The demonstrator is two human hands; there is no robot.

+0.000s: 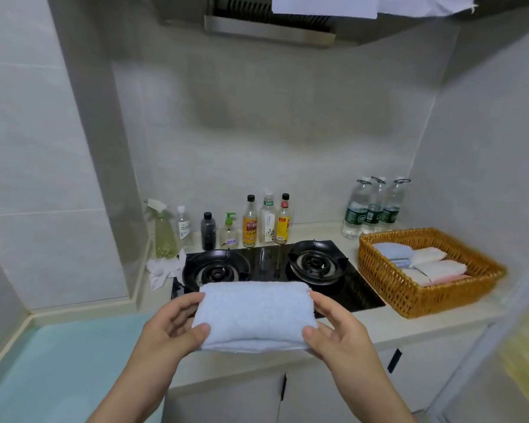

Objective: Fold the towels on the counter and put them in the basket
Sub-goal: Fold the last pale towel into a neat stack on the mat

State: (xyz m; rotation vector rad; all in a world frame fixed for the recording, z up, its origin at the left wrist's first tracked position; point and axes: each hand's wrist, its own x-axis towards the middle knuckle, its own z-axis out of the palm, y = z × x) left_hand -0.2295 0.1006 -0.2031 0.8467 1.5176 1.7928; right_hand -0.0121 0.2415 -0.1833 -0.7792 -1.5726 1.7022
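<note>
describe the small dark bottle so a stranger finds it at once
Find the black two-burner stove on the counter. A row of bottles stands behind it. The small dark bottle stands behind the left burner, the only one dark from cap to base.

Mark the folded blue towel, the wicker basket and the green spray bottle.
folded blue towel (254,312): head view, middle of its top face.
wicker basket (440,297): head view, its near wall.
green spray bottle (165,236): head view, its body.
</note>
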